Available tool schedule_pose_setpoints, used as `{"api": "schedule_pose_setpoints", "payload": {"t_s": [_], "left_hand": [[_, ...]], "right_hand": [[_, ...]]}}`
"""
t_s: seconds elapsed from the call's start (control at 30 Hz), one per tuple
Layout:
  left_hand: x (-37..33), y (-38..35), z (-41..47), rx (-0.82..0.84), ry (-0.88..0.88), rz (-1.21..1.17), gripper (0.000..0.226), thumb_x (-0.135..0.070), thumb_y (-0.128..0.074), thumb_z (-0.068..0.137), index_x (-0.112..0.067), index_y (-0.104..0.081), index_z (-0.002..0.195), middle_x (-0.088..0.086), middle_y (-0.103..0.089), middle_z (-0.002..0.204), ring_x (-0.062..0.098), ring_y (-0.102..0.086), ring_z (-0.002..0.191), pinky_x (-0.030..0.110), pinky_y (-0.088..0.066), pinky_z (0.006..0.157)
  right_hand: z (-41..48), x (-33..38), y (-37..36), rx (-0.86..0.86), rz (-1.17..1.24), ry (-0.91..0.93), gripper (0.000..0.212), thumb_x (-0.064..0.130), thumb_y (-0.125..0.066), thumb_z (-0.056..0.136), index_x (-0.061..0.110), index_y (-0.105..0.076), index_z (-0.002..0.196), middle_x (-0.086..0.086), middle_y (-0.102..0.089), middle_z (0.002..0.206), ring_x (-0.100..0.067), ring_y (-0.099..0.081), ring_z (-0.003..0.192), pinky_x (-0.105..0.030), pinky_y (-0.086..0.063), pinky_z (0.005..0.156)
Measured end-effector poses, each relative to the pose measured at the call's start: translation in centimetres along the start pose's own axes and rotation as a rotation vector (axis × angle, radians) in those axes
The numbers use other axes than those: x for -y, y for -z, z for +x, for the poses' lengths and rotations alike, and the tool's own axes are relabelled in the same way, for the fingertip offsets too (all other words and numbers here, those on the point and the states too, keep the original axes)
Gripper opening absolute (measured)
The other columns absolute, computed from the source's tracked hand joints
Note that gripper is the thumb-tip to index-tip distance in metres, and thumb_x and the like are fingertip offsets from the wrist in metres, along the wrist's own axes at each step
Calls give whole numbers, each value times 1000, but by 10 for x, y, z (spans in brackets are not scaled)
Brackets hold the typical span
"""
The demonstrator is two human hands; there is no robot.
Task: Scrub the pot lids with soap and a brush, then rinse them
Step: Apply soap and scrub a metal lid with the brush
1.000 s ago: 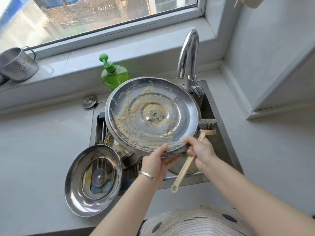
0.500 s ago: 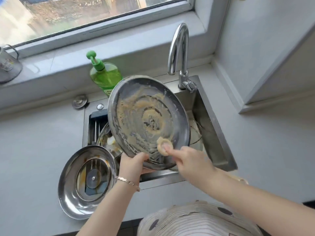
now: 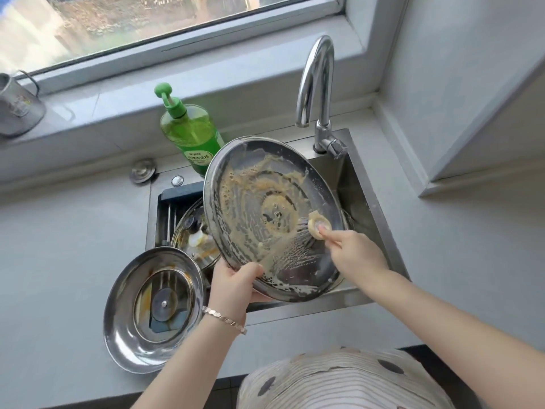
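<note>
Steel lid [image 3: 265, 202] gripped above left hand [image 3: 236, 283].

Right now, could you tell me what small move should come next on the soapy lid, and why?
Probably sweep the brush toward the lower rim of the big lid: suds cover its upper part, the lower patch looks less lathered, and the left hand steadies it over the sink.

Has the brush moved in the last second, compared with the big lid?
Yes. The brush was off the big lid's right edge, beside the rim; now the right hand presses its bristles on the lid's inside, near the centre.
</note>
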State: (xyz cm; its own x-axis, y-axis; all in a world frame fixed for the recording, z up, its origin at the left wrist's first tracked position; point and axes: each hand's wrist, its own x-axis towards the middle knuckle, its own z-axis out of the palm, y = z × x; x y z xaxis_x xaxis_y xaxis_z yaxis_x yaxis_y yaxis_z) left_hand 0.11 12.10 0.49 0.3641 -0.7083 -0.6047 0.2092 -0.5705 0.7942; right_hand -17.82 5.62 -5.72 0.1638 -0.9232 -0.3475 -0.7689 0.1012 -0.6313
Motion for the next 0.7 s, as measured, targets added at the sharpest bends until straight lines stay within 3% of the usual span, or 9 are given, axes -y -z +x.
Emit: {"api": "schedule_pose_setpoints", "payload": {"t_s": [0.07, 0.17, 0.3, 0.43, 0.5, 0.6, 0.7], "left_hand": [[-1, -2, -2, 10, -41, 25, 17, 13, -50, 84, 0, -54, 93, 7, -65, 68, 23, -66, 54, 41, -56, 46], [-6, 0, -1, -1, -59, -12, 23, 16, -48, 83, -5, -58, 84, 1, -68, 59, 20, -67, 52, 41, -56, 46], [-11, 4, -2, -17, -97, -16, 25, 16, -49, 83, -7, -55, 88, -5, -68, 57, 14, -67, 51, 33, -54, 42], [-10, 0, 0, -48, -93, -18, 24, 16, -49, 82, -5, -58, 90, 9, -68, 75, 26, -67, 66, 34, -54, 43], [-8, 3, 1, -75, -67, -44, 23, 14, -49, 83, -5, -57, 93, 12, -66, 83, 28, -66, 73, 38, -57, 48], [-7, 2, 3, -76, -105, 7, 28, 13, -49, 84, -13, -55, 90, 8, -66, 88, 29, -65, 82, 41, -58, 56], [-6, 3, 8, -79, -118, 29, 30, 13, -50, 83, -16, -57, 89, 8, -67, 90, 32, -65, 87, 51, -57, 68]], "right_hand": [[-7, 5, -4, 20, 8, 49, 35, 29, -38, 99, 42, -53, 128, -7, -66, 101, -31, -57, 87, -34, -38, 65], [-39, 24, -14, 80, 30, 325, 39, 24, -42, 98, 43, -47, 132, -5, -59, 85, -26, -53, 79, -34, -37, 64], [-10, -3, -2, 24, 11, 50, 34, 29, -39, 99, 42, -54, 127, 2, -52, 78, -20, -43, 70, -27, -30, 52], [-46, 25, -17, 138, 115, 338, 37, 23, -45, 97, 42, -51, 129, -2, -61, 82, -22, -51, 77, -33, -38, 65], [-37, 16, -12, 139, 41, 278, 36, 25, -45, 97, 43, -51, 128, -4, -63, 87, -21, -51, 78, -36, -40, 68], [-17, 1, -4, 127, -25, 104, 34, 27, -41, 98, 40, -54, 127, -5, -65, 95, -20, -46, 75, -32, -34, 61], [-41, 20, -13, 173, 68, 292, 35, 25, -43, 98, 40, -54, 127, 0, -61, 83, -19, -48, 75, -32, -33, 62]]}}
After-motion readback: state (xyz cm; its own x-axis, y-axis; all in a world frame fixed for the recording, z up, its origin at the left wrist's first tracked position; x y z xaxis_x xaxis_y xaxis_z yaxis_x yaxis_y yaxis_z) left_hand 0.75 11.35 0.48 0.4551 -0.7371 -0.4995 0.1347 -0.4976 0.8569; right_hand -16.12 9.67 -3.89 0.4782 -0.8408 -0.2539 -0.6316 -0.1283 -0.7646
